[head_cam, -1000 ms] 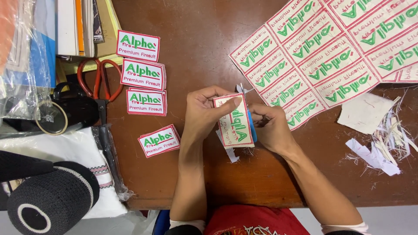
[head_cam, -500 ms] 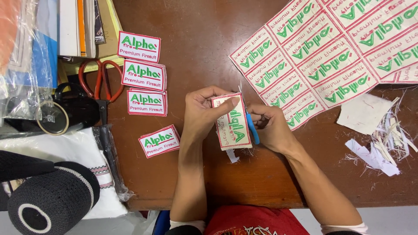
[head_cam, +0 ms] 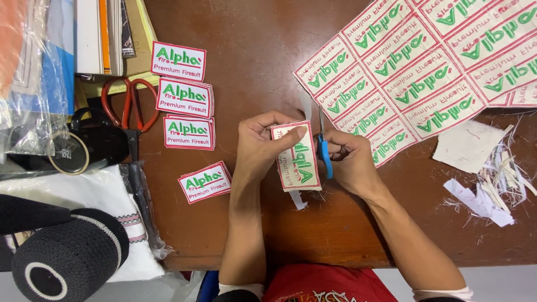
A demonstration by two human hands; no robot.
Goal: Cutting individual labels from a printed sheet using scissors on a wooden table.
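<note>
The cloth patch (head_cam: 296,156) is a small white rectangle with a red stitched border and green embroidered lettering, held upright just above the brown wooden desk (head_cam: 263,50). The left hand (head_cam: 260,148) grasps it, thumb lying over its top edge and fingers curled behind. The right hand (head_cam: 349,159) is clenched round blue-handled scissors (head_cam: 323,148), whose thin metal blades run along the patch's right edge. A narrow white offcut (head_cam: 298,199) hangs just below the patch. Left of the patch lie four finished patches (head_cam: 184,98), flat and separate, and beyond them red-handled scissors (head_cam: 131,109). Up and right of the patch spreads an uncut sheet of patches (head_cam: 414,67) in rows. Far right of the patch sits a loose heap of white fabric trimmings (head_cam: 492,179).
</note>
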